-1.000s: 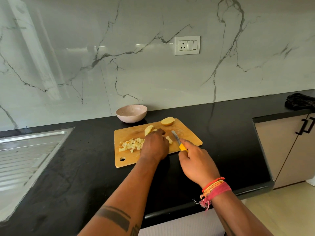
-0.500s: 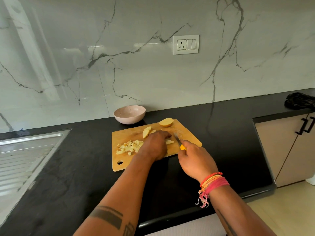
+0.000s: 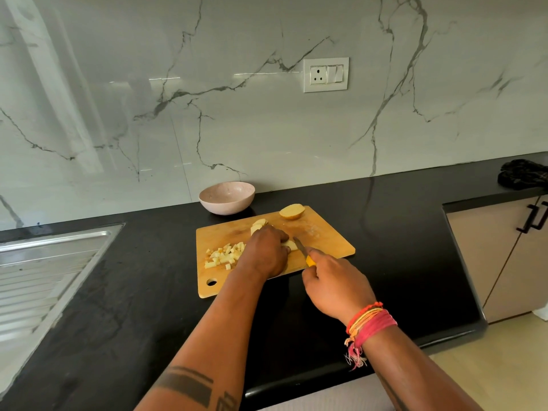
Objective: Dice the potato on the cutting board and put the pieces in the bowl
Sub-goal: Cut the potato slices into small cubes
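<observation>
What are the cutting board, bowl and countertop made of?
Rectangular tan cutting board: looks like wood or bamboo, matte, with faint grain and a hanging hole. Pale pink round bowl: speckled, dull sheen, so ceramic or a composite; cannot tell which. Black countertop: polished stone, likely granite, with a mottled, glossy reflective surface.

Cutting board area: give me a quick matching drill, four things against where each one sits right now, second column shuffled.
Things:
1. bowl
2. potato half
3. diced pieces
4. knife

Places:
A. heaped on the left part of the cutting board
B. held in the right hand, blade beside the left hand
C. on the counter behind the board, by the wall, nothing in it
D. far edge of the board, uncut

Pairs: 1-C, 2-D, 3-A, 4-B
</observation>
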Action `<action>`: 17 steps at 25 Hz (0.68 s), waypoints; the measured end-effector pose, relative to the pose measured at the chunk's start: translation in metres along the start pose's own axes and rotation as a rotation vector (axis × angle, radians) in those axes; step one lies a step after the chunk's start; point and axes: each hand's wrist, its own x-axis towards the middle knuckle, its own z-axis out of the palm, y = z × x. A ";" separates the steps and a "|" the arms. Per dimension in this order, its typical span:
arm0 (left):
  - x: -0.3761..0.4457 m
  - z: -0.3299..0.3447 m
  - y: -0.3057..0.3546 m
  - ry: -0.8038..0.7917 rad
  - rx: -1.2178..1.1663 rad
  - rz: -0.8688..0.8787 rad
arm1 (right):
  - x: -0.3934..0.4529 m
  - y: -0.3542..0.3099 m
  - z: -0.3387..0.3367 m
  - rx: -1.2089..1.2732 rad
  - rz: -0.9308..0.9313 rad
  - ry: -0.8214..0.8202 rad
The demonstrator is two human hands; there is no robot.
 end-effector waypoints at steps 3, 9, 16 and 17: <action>-0.001 0.002 0.000 -0.001 0.012 0.007 | 0.003 -0.002 0.002 -0.006 -0.021 0.005; 0.000 0.002 0.003 0.011 0.027 -0.002 | 0.016 -0.011 0.001 -0.064 -0.061 -0.026; -0.001 0.005 0.008 0.045 -0.003 -0.056 | 0.006 -0.009 0.005 -0.108 -0.088 -0.044; -0.001 0.005 0.009 0.050 0.001 -0.055 | -0.002 -0.006 0.004 -0.117 -0.088 -0.036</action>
